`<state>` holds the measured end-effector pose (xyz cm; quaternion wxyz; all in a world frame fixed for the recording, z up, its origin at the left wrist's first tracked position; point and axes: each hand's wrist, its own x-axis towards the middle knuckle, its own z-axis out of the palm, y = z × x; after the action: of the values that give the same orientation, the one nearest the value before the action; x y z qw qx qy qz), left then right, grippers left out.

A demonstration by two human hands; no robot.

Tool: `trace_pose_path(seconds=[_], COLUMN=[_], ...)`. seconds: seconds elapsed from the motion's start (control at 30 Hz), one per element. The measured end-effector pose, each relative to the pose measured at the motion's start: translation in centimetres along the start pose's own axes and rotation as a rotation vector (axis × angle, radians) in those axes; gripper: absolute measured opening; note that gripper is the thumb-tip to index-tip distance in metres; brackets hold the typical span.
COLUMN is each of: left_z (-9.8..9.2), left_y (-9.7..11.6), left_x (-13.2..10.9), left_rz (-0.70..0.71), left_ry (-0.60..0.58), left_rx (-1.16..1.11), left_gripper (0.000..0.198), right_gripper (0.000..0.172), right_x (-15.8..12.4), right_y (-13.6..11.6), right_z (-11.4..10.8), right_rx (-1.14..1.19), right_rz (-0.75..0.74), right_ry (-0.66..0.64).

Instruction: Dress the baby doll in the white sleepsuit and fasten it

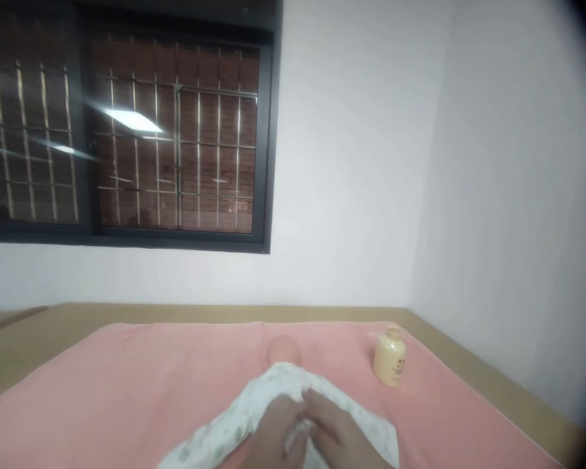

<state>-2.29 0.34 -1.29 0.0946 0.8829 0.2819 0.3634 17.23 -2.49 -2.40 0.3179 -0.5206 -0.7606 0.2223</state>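
A baby doll (283, 352) in a white patterned garment (273, 404) lies on a pink towel (127, 391), head pointing away from me. Both my hands rest on the doll's body at the bottom of the view. My left hand (273, 436) and my right hand (334, 433) meet over the garment, fingers curled and pressed on a bit of white fabric between them. The lower parts of both hands are cut off by the frame edge.
A pale yellow bottle (390, 358) stands on the towel to the right of the doll. The towel covers a tan table (493, 384) set into a white wall corner. A dark barred window (127, 130) is at the upper left.
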Motion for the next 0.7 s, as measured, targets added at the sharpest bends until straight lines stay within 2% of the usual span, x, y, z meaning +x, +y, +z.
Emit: trace_pose_path(seconds=[0.03,0.1,0.17,0.27,0.37,0.47,0.57,0.7], left_z=[-0.2,-0.5,-0.8,-0.8,-0.7,-0.9,-1.1,-1.3], left_y=[-0.5,-1.7,-2.8,-4.1,-4.5,-4.3,-3.8,-2.6], left_x=[1.1,3.2,5.1,6.6,6.8,6.2,5.5,4.8], left_rz=[-0.076,-0.379,-0.638,-0.890,-0.938,-0.901,-0.873,-0.803], left_ry=[0.037,0.116,0.142,0.018,-0.115,-0.161,-0.205,-0.251], left_rx=[0.016,0.143,0.312,0.397,0.414,0.359,0.305,0.413], left_gripper=[0.027,0.029,0.043,0.062,0.061,0.056,0.059,0.058], right_gripper=[0.044,0.042,0.044,0.053,0.056,0.054,0.060,0.072], right_x=[-0.2,-0.1,0.4,1.8,3.7,5.5,7.2,8.8], right_y=[-0.2,-0.6,-1.0,-1.3,-1.9,-2.9,-3.7,-3.0], right_z=[0.0,0.1,0.4,1.4,2.7,3.3,2.5,0.3], right_rx=[0.021,0.038,0.010,-0.094,-0.233,-0.384,-0.486,-0.455], right_rz=[0.001,0.023,0.063,0.135,0.211,0.228,0.305,0.440], right_ry=[0.041,0.130,0.207,0.240,0.249,0.250,0.200,0.025])
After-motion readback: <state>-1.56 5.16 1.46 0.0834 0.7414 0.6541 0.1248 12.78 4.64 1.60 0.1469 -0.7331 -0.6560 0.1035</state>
